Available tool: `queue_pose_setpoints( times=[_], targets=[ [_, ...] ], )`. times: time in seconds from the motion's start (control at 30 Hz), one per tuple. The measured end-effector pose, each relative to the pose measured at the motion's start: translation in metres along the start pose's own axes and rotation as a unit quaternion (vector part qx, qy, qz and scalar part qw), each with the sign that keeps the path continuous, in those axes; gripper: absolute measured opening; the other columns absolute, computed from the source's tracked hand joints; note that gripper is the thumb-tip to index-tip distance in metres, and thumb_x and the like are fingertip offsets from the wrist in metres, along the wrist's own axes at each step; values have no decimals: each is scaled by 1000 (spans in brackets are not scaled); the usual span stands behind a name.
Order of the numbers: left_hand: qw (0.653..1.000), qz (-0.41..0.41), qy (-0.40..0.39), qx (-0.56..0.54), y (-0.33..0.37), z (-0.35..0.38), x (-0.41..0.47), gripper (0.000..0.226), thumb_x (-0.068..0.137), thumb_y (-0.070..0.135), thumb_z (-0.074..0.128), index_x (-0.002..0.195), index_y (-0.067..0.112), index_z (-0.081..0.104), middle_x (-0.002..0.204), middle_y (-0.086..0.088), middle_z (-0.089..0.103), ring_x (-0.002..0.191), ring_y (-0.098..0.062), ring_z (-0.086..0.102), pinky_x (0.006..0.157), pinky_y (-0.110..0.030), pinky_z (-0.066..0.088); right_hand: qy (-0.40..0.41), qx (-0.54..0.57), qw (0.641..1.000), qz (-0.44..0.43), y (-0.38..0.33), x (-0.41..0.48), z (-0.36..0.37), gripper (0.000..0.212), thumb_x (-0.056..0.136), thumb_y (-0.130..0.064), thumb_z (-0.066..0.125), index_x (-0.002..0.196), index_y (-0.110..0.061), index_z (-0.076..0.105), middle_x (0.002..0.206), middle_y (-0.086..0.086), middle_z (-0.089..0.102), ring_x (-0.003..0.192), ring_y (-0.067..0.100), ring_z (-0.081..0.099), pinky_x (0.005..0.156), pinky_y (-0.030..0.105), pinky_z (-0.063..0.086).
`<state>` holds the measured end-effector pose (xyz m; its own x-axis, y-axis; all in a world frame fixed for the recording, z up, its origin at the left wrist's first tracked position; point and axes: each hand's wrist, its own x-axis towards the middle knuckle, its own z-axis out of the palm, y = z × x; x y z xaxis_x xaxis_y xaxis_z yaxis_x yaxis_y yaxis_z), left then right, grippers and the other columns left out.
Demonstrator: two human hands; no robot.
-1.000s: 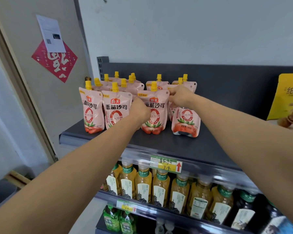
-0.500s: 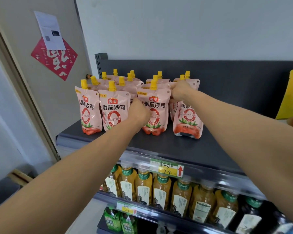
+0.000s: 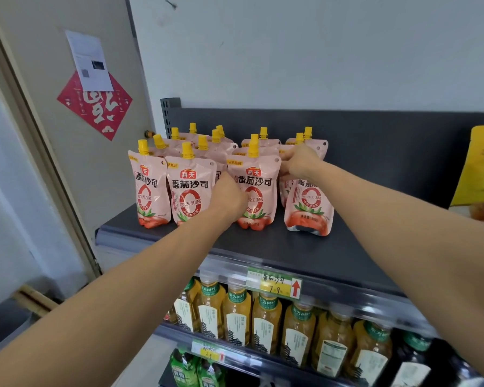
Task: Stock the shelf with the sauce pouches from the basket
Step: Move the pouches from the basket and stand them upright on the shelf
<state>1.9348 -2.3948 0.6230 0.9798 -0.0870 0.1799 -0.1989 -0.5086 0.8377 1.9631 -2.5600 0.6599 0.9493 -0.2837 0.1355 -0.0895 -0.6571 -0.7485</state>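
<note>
On the top shelf [image 3: 305, 247], my left hand [image 3: 228, 198] is curled closed between two front sauce pouches [image 3: 253, 191], while my right hand [image 3: 301, 160] pinches the rightmost pouch [image 3: 309, 208] by its top.

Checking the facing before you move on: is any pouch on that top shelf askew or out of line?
Yes. The rightmost front pouch leans, its base kicked forward of the other front pouches, and the right hand grips its top. The left hand rests against the third front pouch. No spills or damage show.
</note>
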Motion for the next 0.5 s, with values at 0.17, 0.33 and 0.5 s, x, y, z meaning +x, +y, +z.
queue_pose_setpoints(
  times=[0.17,0.33,0.5],
  targets=[
    [1000,6,6,-3,0,-4,-8,48,85,9,62,129,6,43,133,-11,54,123,-27,52,101,-39,46,26,12,1000,2,0,-8,-8,25,88,-5,61,112,-3,66,106,14,68,94,25,67,81,29,55],
    [998,51,33,2,4,-9,-20,41,88,9,59,126,5,44,127,-10,56,116,-25,54,88,-29,44,45,-41,998,-32,-1,-25,-19,24,91,-8,57,112,-2,65,110,13,67,99,28,66,90,39,54],
    [993,114,16,21,16,-5,-30,36,88,12,58,123,8,50,118,-8,59,102,-18,55,82,-26,46,78,-91,989,-86,2,-48,-32,20,91,-15,58,95,-1,71,121,11,64,82,22,64,78,31,54]
  ],
)
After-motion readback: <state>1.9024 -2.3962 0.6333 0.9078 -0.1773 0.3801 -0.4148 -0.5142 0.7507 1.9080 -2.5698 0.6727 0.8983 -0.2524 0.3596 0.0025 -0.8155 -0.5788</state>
